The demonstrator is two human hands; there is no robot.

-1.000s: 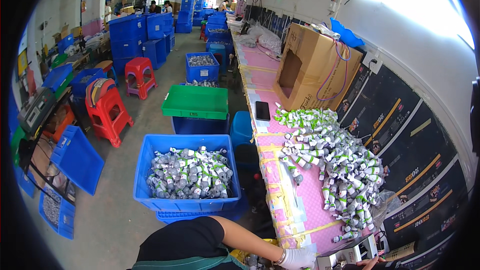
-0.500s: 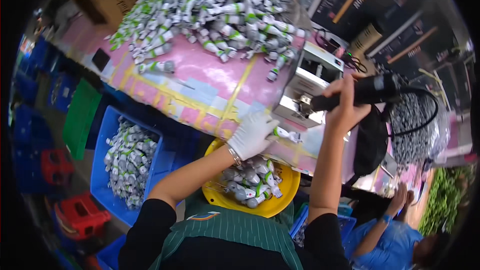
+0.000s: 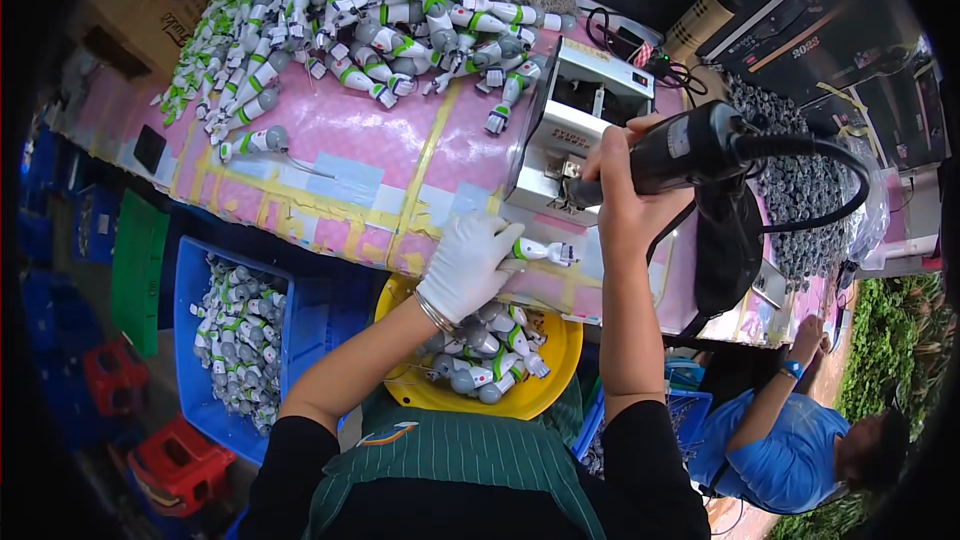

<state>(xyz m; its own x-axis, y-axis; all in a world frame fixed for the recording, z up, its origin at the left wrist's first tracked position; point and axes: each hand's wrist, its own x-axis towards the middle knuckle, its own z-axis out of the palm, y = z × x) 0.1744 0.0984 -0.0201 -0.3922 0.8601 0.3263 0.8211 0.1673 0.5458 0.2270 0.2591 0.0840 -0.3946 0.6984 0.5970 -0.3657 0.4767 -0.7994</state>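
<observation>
left gloved hand [image 3: 463, 268]: fingers [image 3: 500, 238] closed on one white toy arm [image 3: 546, 251], over the desk [image 3: 330, 125], just beyond the yellow basin [image 3: 563, 355]. right hand [image 3: 637, 208], bare: fingers wrapped round a black corded handheld tool [image 3: 680, 152], beyond and right of the basin. further toy arms [image 3: 512, 342] lie in the basin.

Parts [image 3: 400, 30] piled on table [image 3: 385, 135], basin [image 3: 562, 360] before it, crate [image 3: 306, 315] left

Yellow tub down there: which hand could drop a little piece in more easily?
Probably the left hand: it's close to the yellow tub and already holds a white-and-green piece. The right hand is farther away, gripping a black tool.
</observation>
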